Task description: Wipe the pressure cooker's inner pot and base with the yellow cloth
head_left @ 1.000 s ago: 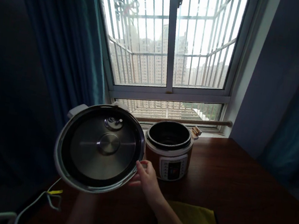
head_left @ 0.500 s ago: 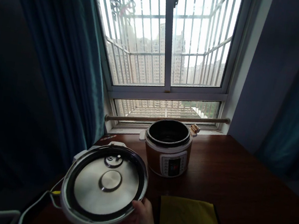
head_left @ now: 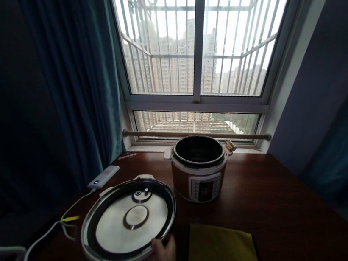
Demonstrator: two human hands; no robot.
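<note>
The pressure cooker lid (head_left: 116, 225) is tilted at the lower left, its shiny metal underside and dark gasket facing up. My right hand (head_left: 166, 253) grips its right rim, thumb on top, with the fingers partly hidden beneath. A pale sliver below the lid at the bottom edge may be my left hand or forearm; its fingers are hidden. Behind the lid, the cooker (head_left: 198, 176) stands uncovered on the wooden table (head_left: 258, 193), its dark inner pot (head_left: 198, 151) visible. A folded yellow cloth (head_left: 222, 251) with a dark border lies right of my hand.
A white power bank (head_left: 103, 177) with a white cable (head_left: 76, 203) and yellow tag (head_left: 71, 218) lies on the left. The window (head_left: 196, 95) and a horizontal rail (head_left: 243, 136) are behind the cooker. A blue curtain (head_left: 79, 92) hangs at left.
The lid and my right hand have shifted slightly; the lid moved right and a little down, uncovering the power bank. The camera view has shifted a little. My right hand keeps its grip.
</note>
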